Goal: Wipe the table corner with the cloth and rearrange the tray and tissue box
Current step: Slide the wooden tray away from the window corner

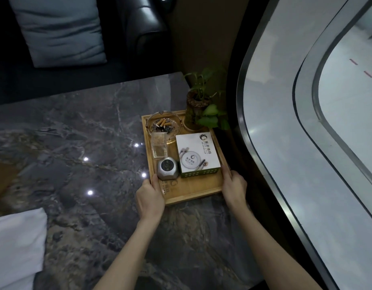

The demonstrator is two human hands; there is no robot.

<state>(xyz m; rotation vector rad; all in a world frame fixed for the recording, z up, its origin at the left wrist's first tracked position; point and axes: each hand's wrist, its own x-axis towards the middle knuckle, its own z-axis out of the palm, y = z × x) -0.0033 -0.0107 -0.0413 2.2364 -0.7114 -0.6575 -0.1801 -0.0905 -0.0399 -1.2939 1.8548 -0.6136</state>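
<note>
A wooden tray sits near the far right corner of the grey marble table. On it stand a white tissue box with green sides, a glass ashtray holding cigarette butts, a clear plastic box, a small silver device and a potted plant. My left hand grips the tray's near left corner. My right hand grips its right edge close to the tissue box. A white cloth lies at the table's near left, away from both hands.
A dark leather sofa with a grey-blue cushion stands behind the table. A large curved window frame runs along the right side, close to the tray's right edge.
</note>
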